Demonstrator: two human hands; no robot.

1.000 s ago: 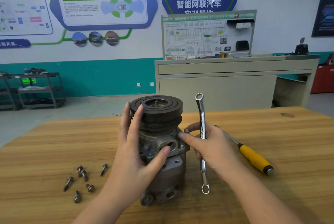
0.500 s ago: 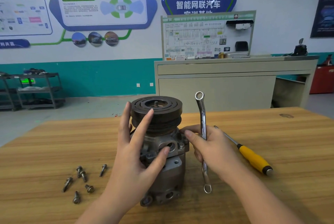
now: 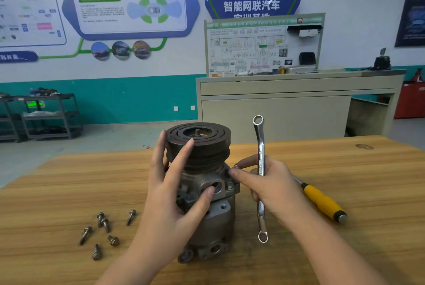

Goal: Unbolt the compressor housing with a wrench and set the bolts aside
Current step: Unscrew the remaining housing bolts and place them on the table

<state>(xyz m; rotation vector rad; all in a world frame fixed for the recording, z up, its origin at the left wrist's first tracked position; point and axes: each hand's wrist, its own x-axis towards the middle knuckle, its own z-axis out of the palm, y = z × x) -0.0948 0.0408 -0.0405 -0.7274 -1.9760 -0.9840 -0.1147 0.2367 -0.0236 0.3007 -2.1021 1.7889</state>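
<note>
A grey metal compressor stands upright on the wooden table, its dark grooved pulley on top. My left hand holds the compressor from the left, fingers spread up the pulley's side and thumb on the housing's port. My right hand grips a double-ended ring wrench held upright, while its thumb and forefinger pinch a bolt at the housing's right flange. Several removed bolts lie loose on the table to the left.
A yellow-handled screwdriver lies on the table right of my right hand. Behind the table stand a beige workbench with a wiring display board and, far left, a dark shelf cart.
My right hand's thumb and forefinger have shifted slightly up at the flange bolt, and the wrench has tilted a little. My left hand stays on the compressor.
</note>
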